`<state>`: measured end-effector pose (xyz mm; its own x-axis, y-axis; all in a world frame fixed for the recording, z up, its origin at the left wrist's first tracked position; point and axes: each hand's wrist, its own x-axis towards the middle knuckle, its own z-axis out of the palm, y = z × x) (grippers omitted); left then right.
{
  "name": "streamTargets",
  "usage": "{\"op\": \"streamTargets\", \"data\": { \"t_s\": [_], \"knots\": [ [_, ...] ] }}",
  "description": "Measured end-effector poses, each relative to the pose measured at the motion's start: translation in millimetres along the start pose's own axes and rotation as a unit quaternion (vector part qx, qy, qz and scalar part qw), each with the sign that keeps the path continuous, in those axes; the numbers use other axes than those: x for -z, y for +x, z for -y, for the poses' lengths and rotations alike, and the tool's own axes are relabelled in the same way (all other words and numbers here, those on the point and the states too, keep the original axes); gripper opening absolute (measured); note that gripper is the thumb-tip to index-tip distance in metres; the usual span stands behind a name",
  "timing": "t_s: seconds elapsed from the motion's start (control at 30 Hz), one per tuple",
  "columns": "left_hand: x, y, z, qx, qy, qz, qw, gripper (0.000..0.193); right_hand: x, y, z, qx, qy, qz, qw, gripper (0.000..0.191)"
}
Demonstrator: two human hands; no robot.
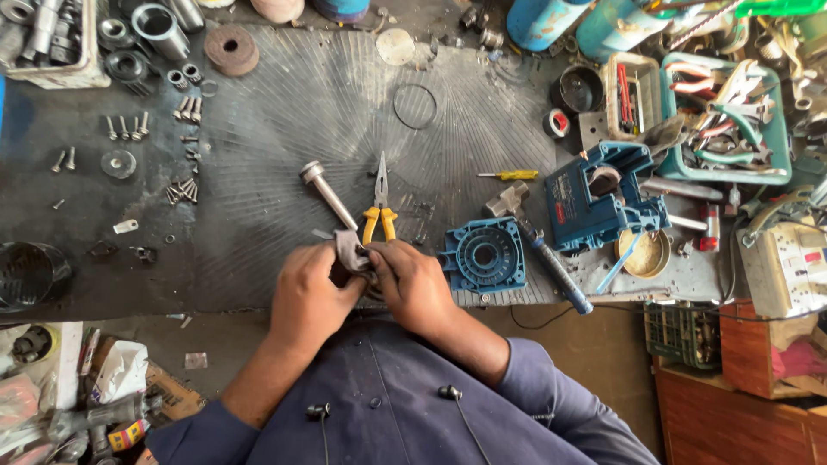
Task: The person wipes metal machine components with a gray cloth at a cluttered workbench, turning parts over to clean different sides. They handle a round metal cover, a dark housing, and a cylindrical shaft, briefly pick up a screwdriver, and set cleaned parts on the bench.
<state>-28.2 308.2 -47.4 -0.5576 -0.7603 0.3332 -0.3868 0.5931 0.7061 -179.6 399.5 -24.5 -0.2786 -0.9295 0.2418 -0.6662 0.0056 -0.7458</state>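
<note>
Both my hands meet at the near edge of a dark workbench (284, 103). My left hand (308, 293) and my right hand (413, 284) together grip a grey rag (351, 251) wrapped around a small part that I cannot make out. Just beyond the hands lie yellow-handled needle-nose pliers (380, 207) and a metal shaft (327, 195) with a round head. A blue round motor cover (484, 256) sits to the right of my right hand.
A hammer (538, 245), a yellow screwdriver (510, 175) and a blue power-tool housing (603, 198) lie to the right. Bolts (183, 191), bearings and rings are scattered at the left. A green tray (780, 129) holds hand tools. A thin black ring (415, 106) lies mid-bench.
</note>
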Motion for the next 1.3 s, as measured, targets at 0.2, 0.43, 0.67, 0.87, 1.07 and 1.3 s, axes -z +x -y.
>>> {"op": "streamTargets", "data": {
  "t_s": [0.2,0.43,0.67,0.87,1.07,1.3],
  "knots": [
    [-12.4,-5.6,8.9,0.267,-0.241,0.076,0.93,0.033,0.9,1.7,-3.9,0.045,0.008,-0.044,0.998,0.017],
    [-24.6,-13.2,11.5,0.322,-0.333,0.093,0.881,0.08,-1.5,-2.1,-1.8,0.107,-0.054,-0.065,0.991,0.021],
    [38.0,18.2,-2.4,-0.248,0.225,-0.065,0.94,0.086,9.9,14.3,5.4,-0.002,0.047,0.132,0.99,0.018],
    [30.4,24.8,-9.2,-0.056,-0.08,-0.048,0.994,0.115,21.7,23.7,11.1,-0.049,0.154,0.105,0.981,0.025],
    [5.4,2.1,10.0,0.212,-0.339,0.007,0.917,0.111,-6.3,6.2,14.7,0.04,0.022,-0.095,0.994,0.027],
    [-20.9,-24.5,21.8,0.47,-0.592,0.162,0.634,0.036,-16.4,11.4,-7.1,0.322,-0.006,-0.168,0.932,0.03]
  ]
}}
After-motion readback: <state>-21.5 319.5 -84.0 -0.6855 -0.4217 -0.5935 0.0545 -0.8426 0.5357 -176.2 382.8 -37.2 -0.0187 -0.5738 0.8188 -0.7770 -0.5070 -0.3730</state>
